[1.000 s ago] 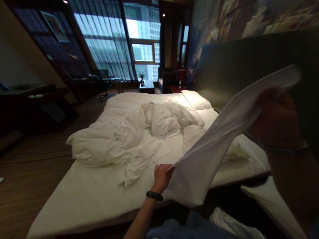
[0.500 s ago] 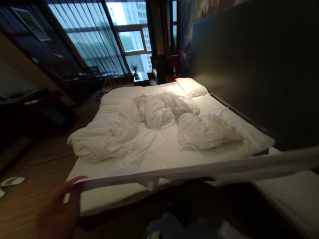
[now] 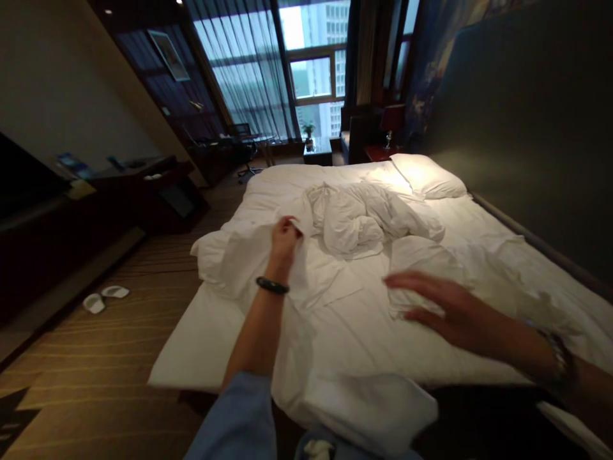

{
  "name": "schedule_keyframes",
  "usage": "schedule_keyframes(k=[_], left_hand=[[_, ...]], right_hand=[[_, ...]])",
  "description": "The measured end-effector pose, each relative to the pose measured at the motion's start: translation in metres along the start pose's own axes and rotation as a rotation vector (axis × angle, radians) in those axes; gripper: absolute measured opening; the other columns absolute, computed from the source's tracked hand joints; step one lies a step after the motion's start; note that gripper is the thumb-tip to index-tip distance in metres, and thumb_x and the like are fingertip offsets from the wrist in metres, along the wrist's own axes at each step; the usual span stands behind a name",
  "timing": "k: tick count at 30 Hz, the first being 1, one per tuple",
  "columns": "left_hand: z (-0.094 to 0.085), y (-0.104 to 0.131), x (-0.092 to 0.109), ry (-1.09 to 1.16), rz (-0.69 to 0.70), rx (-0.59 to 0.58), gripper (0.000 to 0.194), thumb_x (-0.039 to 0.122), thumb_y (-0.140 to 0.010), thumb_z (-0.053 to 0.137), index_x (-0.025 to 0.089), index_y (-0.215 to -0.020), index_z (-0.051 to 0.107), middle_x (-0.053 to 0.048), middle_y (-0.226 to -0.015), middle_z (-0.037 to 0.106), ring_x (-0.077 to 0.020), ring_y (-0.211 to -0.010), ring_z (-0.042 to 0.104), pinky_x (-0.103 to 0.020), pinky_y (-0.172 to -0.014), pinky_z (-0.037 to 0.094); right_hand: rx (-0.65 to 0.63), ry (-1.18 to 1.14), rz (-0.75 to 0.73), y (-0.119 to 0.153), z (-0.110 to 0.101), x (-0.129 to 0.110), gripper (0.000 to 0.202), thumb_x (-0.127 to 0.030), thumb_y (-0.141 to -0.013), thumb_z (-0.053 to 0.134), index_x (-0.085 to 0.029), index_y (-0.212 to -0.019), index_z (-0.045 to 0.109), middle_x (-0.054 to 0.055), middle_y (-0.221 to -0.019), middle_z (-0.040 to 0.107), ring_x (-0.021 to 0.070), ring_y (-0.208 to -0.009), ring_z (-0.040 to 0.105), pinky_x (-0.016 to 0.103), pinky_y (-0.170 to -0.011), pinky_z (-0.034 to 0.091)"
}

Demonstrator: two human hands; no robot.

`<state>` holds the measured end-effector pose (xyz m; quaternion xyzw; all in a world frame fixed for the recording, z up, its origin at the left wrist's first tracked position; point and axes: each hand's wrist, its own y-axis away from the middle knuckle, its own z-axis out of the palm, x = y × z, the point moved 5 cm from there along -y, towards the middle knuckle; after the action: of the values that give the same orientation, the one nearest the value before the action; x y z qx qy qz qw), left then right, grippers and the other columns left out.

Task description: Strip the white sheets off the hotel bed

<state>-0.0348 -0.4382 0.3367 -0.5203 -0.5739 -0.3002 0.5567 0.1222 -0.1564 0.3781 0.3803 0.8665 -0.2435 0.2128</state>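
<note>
Bed half stripped: one white cloth laid down, the crumpled bedding not yet sorted.

Nearest me, a white cloth (image 3: 364, 409) lies over the foot edge of the bed (image 3: 191, 345), reaching up toward my left arm; I judge that piece already put down. My right hand (image 3: 445, 310) hovers flat and open, fingers spread, just above the sheet and gripping nothing. Further in, my left hand (image 3: 285, 239), with a dark band at the wrist, is pinched closed on a fold of the white duvet (image 3: 239, 255) bunched along the bed's left side. Beyond it a rumpled heap of linen (image 3: 364, 217) sits mid-bed, untouched, and a pillow (image 3: 428, 176) rests at the far corner by the headboard. Slippers (image 3: 103, 299) lie on the floor to the left.
</note>
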Motion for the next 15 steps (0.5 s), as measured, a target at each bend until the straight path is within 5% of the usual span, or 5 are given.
schedule_keyframes(k=[2, 4, 9, 12, 15], left_hand=[[0.06, 0.035, 0.02, 0.144, 0.043, -0.224, 0.043, 0.035, -0.09, 0.036, 0.007, -0.101, 0.067, 0.0, -0.081, 0.071, -0.0105, -0.076, 0.067, -0.023, -0.068, 0.05], [0.093, 0.074, 0.031, 0.46, 0.042, -0.406, 0.029, 0.033, -0.086, 0.05, 0.013, -0.102, 0.064, -0.003, -0.094, 0.071, -0.0121, -0.089, 0.066, -0.023, -0.078, 0.052], [0.081, 0.143, -0.032, 0.386, -0.15, -0.297, 0.047, 0.034, -0.077, 0.068, 0.023, -0.118, 0.049, -0.009, -0.121, 0.06, -0.0194, -0.104, 0.061, -0.032, -0.086, 0.052], [0.088, 0.185, -0.099, -0.056, -0.188, -0.551, 0.024, 0.026, -0.079, 0.061, 0.019, -0.102, 0.063, -0.011, -0.106, 0.07, -0.0234, -0.096, 0.065, -0.035, -0.083, 0.051], [0.081, 0.215, -0.163, -0.436, -0.275, -0.763, 0.025, 0.014, -0.082, 0.052, 0.02, -0.093, 0.074, -0.007, -0.101, 0.077, -0.0221, -0.097, 0.07, -0.03, -0.084, 0.051]], right_hand=[[0.184, 0.198, -0.177, -0.061, -0.018, 0.008, 0.058, -0.029, -0.09, 0.064, -0.024, -0.146, 0.048, 0.011, -0.153, 0.046, 0.0272, -0.143, 0.041, 0.047, -0.119, 0.035], [0.072, 0.306, -0.202, -0.106, -0.009, 0.025, 0.063, -0.027, -0.084, 0.071, -0.021, -0.144, 0.051, 0.014, -0.143, 0.056, 0.0307, -0.135, 0.05, 0.052, -0.116, 0.036], [-0.392, 0.159, 0.017, -0.114, 0.038, 0.047, 0.017, -0.024, -0.09, 0.06, -0.017, -0.09, 0.075, 0.005, -0.073, 0.073, 0.0181, -0.068, 0.068, 0.028, -0.067, 0.049], [-0.16, -0.094, -0.049, -0.088, 0.001, 0.004, 0.018, -0.026, -0.092, 0.059, -0.02, -0.084, 0.074, 0.001, -0.073, 0.073, 0.0136, -0.063, 0.067, 0.022, -0.06, 0.048], [0.386, -0.157, 0.065, -0.063, -0.081, -0.018, 0.02, -0.039, -0.092, 0.064, -0.025, -0.079, 0.072, -0.001, -0.062, 0.066, 0.0095, -0.048, 0.055, 0.019, -0.041, 0.04]])
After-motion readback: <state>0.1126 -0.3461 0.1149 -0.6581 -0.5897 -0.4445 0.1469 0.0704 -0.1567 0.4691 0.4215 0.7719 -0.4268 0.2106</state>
